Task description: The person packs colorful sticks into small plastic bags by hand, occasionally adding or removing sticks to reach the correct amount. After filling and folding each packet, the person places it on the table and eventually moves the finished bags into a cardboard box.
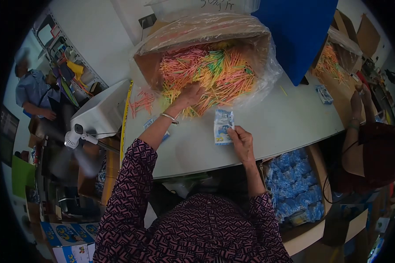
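Pink, yellow and green sticks (pixel 230 81) lay heaped in a box (pixel 148 72) at a worker's left hand (pixel 191 94), fingers curled, hold unclear; the right hand (pixel 244 142) pinched a packet's (pixel 223 122) edge. Hasty lifting could scatter sticks tableward.

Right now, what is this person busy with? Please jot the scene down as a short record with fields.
Left hand: at the heap of coloured sticks; grip unclear
Right hand: holding a blue-and-white packet
Heap's container: cardboard box with clear plastic
Table: also loose sticks and a partly hidden packet, both left of the heap
Below table, right: open carton of blue packets
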Available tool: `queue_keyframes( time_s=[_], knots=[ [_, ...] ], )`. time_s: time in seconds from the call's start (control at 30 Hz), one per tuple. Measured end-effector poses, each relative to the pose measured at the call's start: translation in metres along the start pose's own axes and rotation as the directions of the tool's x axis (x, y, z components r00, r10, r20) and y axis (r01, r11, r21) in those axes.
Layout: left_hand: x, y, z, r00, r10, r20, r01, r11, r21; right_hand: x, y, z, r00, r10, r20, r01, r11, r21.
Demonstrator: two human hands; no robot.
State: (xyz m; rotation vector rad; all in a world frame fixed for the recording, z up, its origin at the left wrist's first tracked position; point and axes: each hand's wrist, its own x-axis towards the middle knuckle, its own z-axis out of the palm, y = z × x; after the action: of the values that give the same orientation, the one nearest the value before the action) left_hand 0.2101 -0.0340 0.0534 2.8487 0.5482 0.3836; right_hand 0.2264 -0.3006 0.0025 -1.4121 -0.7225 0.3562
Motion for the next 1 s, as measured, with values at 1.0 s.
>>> queue_keyframes(
  time_s=[1.0],
  knots=[
    [-0.068,-0.022,-0.021,0.766,0.610,0.204,-0.640,0.695,0.328,0.003,-0.013,-0.011,0.986,0.165,-0.023,-0.152,0.947,0.282]
  ],
)
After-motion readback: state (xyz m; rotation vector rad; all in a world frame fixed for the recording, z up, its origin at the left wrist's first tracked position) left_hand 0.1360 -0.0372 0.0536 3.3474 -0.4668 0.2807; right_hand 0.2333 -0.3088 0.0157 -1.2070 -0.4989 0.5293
